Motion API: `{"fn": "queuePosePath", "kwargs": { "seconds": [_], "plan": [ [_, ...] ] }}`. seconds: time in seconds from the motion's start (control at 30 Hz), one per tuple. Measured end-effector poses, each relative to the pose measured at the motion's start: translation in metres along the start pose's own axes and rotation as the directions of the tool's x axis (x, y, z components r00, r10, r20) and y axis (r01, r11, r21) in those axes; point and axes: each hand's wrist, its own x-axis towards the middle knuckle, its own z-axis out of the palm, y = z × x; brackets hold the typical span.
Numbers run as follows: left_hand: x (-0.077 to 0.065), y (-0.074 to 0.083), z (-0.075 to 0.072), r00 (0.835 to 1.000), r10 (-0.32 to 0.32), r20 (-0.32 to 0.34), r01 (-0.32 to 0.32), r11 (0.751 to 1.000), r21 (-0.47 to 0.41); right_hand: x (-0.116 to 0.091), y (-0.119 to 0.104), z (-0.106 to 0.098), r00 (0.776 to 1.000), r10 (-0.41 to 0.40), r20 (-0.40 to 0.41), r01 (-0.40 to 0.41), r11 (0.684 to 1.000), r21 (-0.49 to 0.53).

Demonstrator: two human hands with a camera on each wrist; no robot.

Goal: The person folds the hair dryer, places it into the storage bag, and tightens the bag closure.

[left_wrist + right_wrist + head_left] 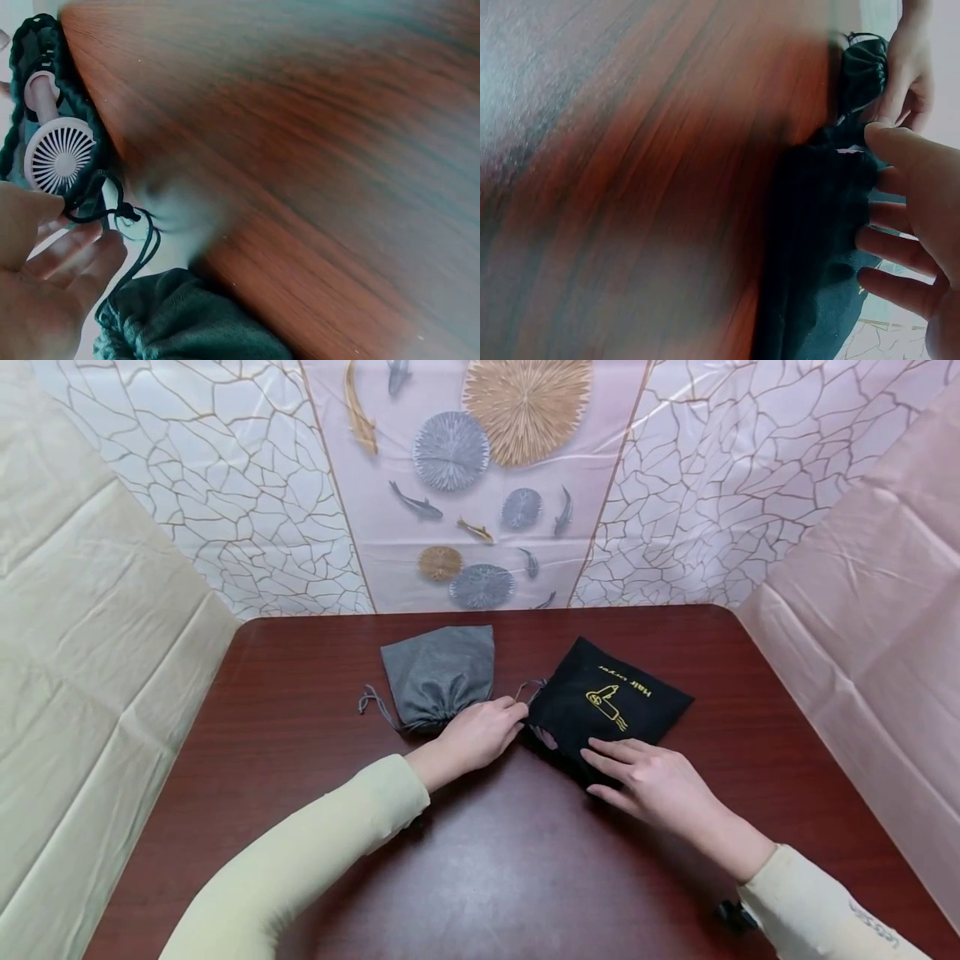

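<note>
A black drawstring bag (570,697) with yellow "Hair dryer" lettering and a dryer drawing lies flat on the table. My left hand (482,735) pinches the edge of its mouth near the knotted black cord (127,212). In the left wrist view the mouth gapes, and inside shows a pink appliance (64,157) with a round slotted grille; the rest of it is hidden. My right hand (660,779) touches the bag's near side with spread, fairly straight fingers. A grey drawstring bag (442,668), its neck gathered, lies just beyond my left hand.
The dark red-brown wooden table (480,860) ends at a patterned backdrop (258,485) behind the bags. Pale cloth (82,635) hangs along the left, and pinkish cloth (862,635) along the right. A loose grey cord (367,697) trails left from the grey bag.
</note>
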Motion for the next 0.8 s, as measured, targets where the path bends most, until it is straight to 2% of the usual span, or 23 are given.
{"fn": "queuePosePath", "kwargs": {
  "seconds": [0.27, 0.47, 0.63, 0.8],
  "plan": [
    [-0.007, -0.006, -0.004, 0.999, -0.008, 0.036, 0.009, 0.999, -0.032, 0.003, 0.005, 0.0, 0.999, -0.023, 0.023, 0.024, 0.999, -0.039],
    [-0.01, -0.006, -0.003, 0.999, -0.022, 0.039, 0.024, 0.999, -0.037, 0.004, 0.013, 0.001, 0.999, -0.038, 0.026, 0.04, 0.997, -0.061],
    [-0.012, -0.005, -0.002, 0.998, -0.034, 0.05, 0.036, 0.999, -0.042, 0.001, 0.016, -0.002, 0.999, -0.004, 0.032, 0.004, 1.0, -0.013],
    [-0.012, -0.003, -0.001, 0.998, -0.033, 0.058, 0.034, 0.999, -0.017, -0.011, 0.016, -0.009, 0.996, 0.087, 0.037, -0.087, 0.996, 0.005]
  ]
}}
